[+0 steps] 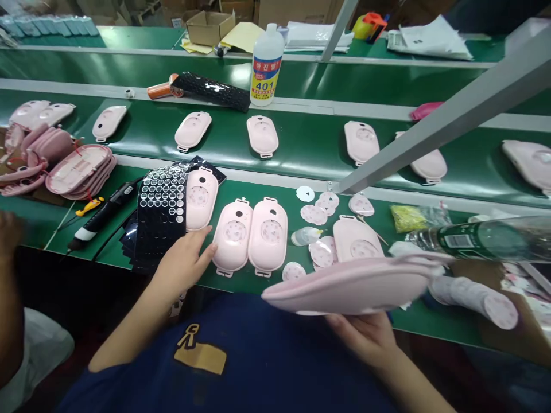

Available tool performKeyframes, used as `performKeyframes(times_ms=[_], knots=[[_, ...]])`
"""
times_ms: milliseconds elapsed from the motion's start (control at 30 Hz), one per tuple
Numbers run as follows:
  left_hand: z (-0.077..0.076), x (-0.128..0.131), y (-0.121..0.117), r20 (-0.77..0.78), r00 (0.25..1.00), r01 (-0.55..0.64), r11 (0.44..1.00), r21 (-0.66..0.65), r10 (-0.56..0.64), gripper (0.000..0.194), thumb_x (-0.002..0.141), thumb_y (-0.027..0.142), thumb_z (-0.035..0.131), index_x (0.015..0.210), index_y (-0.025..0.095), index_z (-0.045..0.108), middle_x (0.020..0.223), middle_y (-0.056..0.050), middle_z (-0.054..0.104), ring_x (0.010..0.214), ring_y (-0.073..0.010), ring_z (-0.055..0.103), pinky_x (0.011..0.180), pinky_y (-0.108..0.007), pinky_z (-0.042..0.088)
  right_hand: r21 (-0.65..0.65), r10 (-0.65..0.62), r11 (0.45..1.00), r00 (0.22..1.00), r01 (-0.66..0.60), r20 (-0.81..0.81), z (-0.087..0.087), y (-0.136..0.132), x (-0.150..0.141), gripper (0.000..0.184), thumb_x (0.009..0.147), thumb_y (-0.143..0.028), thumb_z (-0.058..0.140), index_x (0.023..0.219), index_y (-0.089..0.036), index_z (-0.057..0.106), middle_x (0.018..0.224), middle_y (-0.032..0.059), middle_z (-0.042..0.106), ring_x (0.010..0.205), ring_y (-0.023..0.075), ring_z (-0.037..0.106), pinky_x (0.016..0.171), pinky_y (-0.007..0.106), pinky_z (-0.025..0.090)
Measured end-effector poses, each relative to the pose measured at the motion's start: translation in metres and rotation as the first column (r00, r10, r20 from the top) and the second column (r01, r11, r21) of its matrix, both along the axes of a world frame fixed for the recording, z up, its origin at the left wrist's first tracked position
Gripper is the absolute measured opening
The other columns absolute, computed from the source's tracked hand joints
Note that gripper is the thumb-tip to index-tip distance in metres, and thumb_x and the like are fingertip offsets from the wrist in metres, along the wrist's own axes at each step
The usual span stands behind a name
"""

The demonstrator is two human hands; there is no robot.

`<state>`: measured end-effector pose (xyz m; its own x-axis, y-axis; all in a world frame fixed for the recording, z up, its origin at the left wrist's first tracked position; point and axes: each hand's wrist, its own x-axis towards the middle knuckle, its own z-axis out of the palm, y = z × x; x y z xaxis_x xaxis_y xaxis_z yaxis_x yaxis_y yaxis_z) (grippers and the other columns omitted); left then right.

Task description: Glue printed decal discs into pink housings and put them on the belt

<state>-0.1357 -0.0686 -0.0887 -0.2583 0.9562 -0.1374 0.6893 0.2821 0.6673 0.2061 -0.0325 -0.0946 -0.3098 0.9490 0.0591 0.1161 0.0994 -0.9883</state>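
My right hand [365, 335] holds a pink oval plastic shell [350, 287] from below, tilted nearly flat over the table's near edge. My left hand [187, 258] lies with fingers stretched out beside a black sheet of round clear stickers [161, 209], its fingertips next to two pink shells [252, 235] that lie side by side. Another pink shell [200, 198] rests partly on the sticker sheet. Small round pink discs [316, 215] are scattered right of the two shells, near a further shell [357, 238].
Several pink shells [262, 136] ride the green belt behind. A glue bottle marked 401 [266, 66], a black tool [105, 212], stacked pink parts [80, 169], a roll of discs [477, 295] and a green bottle [486, 241] stand around. Another person's arm [8, 287] is at left.
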Motion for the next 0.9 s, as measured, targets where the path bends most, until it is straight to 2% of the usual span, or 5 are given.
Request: performKeyframes(times_ms=[167, 333, 533, 667, 900], knots=[[-0.017, 0.017, 0.013, 0.125, 0.981, -0.144, 0.988, -0.058, 0.15, 0.063, 0.074, 0.047, 0.081, 0.131, 0.023, 0.067, 0.147, -0.02, 0.059, 0.14, -0.0478, 0.05, 0.117, -0.059, 0.037, -0.038, -0.305, 0.952, 0.95, 0.303, -0.061, -0.036, -0.017, 0.042, 0.042, 0.078, -0.044, 0.084, 0.114, -0.029, 0.069, 0.098, 0.0085, 0.081, 0.089, 0.0241, 0.078, 0.082, 0.036, 0.065], [-0.02, 0.026, 0.019, 0.49, 0.822, -0.325, 0.945, -0.016, 0.291, 0.052, 0.061, 0.041, 0.092, 0.106, 0.023, 0.077, 0.121, -0.016, 0.075, 0.123, -0.048, 0.063, 0.112, -0.062, 0.044, 0.015, -0.282, 0.958, 0.951, 0.286, -0.131, -0.052, -0.017, 0.054, 0.038, 0.084, -0.042, 0.08, 0.118, -0.031, 0.066, 0.097, 0.0073, 0.08, 0.088, 0.0221, 0.078, 0.084, 0.035, 0.065], [0.008, 0.017, 0.02, 0.644, 0.7, -0.488, 0.865, 0.115, 0.309, 0.064, 0.063, 0.06, 0.089, 0.109, 0.018, 0.072, 0.104, -0.015, 0.078, 0.106, -0.0427, 0.072, 0.095, -0.058, 0.058, 0.067, -0.236, 0.967, 0.961, 0.247, -0.145, -0.068, -0.012, 0.077, 0.03, 0.085, -0.041, 0.078, 0.111, -0.028, 0.07, 0.092, 0.0078, 0.08, 0.083, 0.0233, 0.078, 0.081, 0.035, 0.066], [0.032, -0.002, 0.097, 0.682, 0.686, -0.508, 0.838, 0.199, 0.254, 0.072, 0.053, 0.053, 0.097, 0.107, 0.012, 0.07, 0.106, -0.015, 0.077, 0.109, -0.0382, 0.071, 0.096, -0.049, 0.058, 0.11, -0.16, 0.977, 0.971, 0.181, -0.177, -0.078, -0.003, 0.093, 0.029, 0.086, -0.034, 0.077, 0.112, -0.025, 0.072, 0.095, 0.0099, 0.081, 0.086, 0.0228, 0.079, 0.087, 0.034, 0.064], [0.05, 0.021, 0.265, 0.62, 0.759, -0.412, 0.884, 0.22, 0.2, 0.03, 0.098, 0.036, 0.067, 0.12, 0.015, 0.065, 0.116, -0.01, 0.068, 0.099, -0.0228, 0.069, 0.084, -0.042, 0.061, 0.271, -0.187, 0.935, 0.968, 0.228, -0.169, -0.07, 0.0, 0.099, 0.034, 0.087, -0.027, 0.073, 0.121, -0.026, 0.072, 0.11, 0.0125, 0.08, 0.098, 0.0261, 0.079, 0.087, 0.033, 0.064]])
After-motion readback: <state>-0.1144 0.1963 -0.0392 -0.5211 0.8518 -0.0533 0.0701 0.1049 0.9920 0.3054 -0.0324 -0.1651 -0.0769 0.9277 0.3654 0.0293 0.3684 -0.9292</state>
